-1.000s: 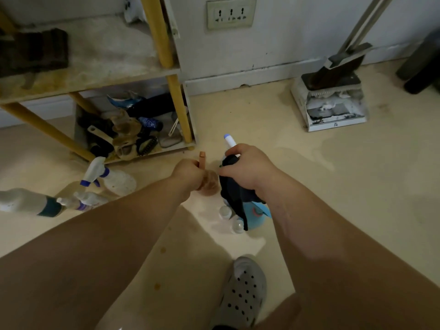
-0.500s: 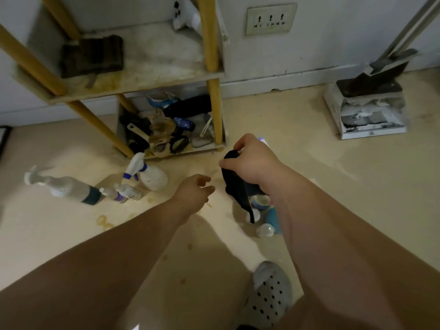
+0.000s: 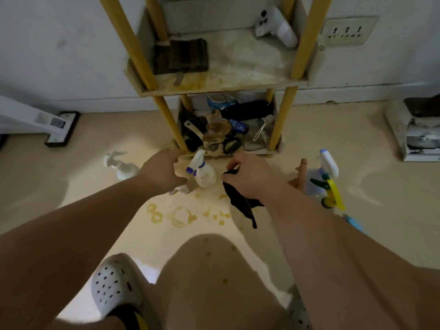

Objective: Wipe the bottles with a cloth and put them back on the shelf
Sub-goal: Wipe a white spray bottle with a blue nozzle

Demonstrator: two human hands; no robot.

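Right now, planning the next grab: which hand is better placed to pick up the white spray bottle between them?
Left. The left hand holds nothing and sits beside the spray bottle; the right hand grips the black cloth, ready for wiping.

Arms outstretched; left hand [image 3: 162,172] loosely curled; right hand [image 3: 248,179] grips cloth [image 3: 239,202].

Most of a small spray bottle [image 3: 180,189] sits under the left hand [image 3: 164,173], with only its end poking out. That hand's fingertips curl away from view, so its grip is unclear. A brown bottle [image 3: 302,171] and a light blue thing [image 3: 354,222] are partly behind the right forearm. The black cloth [image 3: 240,203] is bunched at the top inside the right hand [image 3: 248,178]. The shelf [image 3: 214,85] uprights are cut by the top edge, the floor cleaner [image 3: 419,134] by the right, the white vacuum [image 3: 54,128] by the left. The bottom-tier clutter is too dim to sort.
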